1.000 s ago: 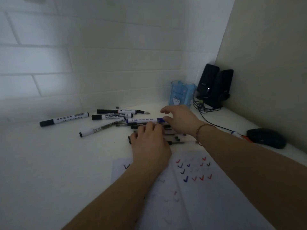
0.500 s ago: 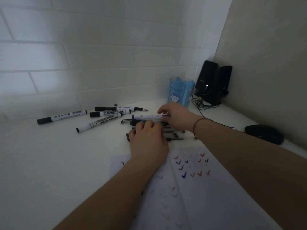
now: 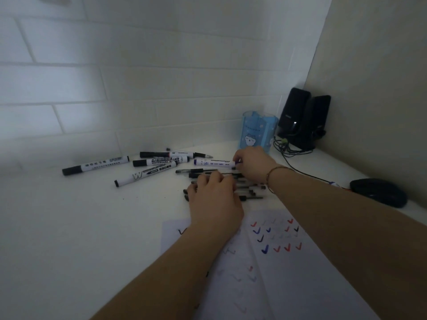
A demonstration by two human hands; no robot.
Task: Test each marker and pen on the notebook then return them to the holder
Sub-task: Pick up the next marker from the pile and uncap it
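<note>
An open notebook (image 3: 288, 273) with red, blue and black tick marks lies at the front. Beyond it is a heap of thin black pens (image 3: 249, 192). My left hand (image 3: 215, 204) rests on that heap with fingers curled over the pens. My right hand (image 3: 254, 165) pinches the right end of a white marker with blue ends (image 3: 212, 162), held level just above the heap. Several black-capped whiteboard markers (image 3: 147, 173) lie loose to the left. The blue translucent holder (image 3: 258, 132) stands behind my right hand.
Two black speakers (image 3: 302, 116) stand in the back right corner with a tangle of cable (image 3: 291, 151). A dark mouse (image 3: 379, 192) lies at the right edge. A tiled wall closes the back, a plain wall the right.
My right hand closed on the blue-ended marker and raised it slightly off the pile. My left hand stayed on the pens.
</note>
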